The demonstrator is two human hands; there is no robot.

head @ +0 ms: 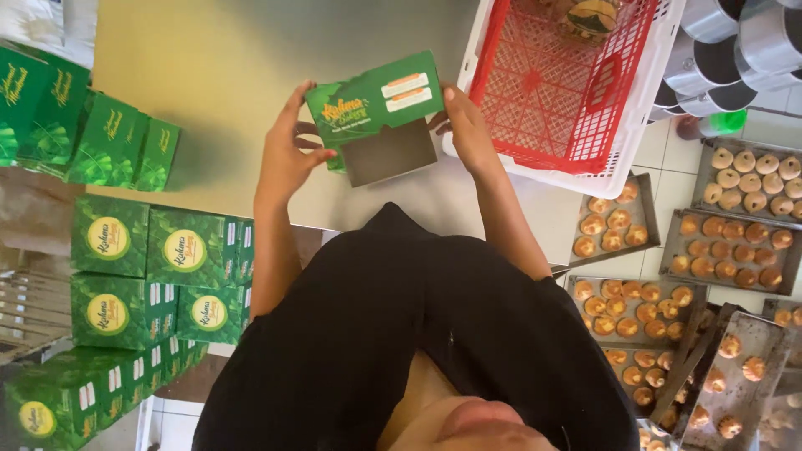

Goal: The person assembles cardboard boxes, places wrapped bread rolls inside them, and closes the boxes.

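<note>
Head view: both hands [288, 154] on green carton [376, 113]

The box [378, 113] is glossy printed green card, its inner flap dull brown. The table [209, 67] looks smooth and matt. On the right, the crate [555, 83] is red and white plastic mesh; the trays [735, 250] are dull metal.

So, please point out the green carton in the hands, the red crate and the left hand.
green carton [374, 102], head view, on its printed top face.
red crate [558, 88], head view, on its mesh bottom.
left hand [286, 154], head view, on the back of the hand.
</note>
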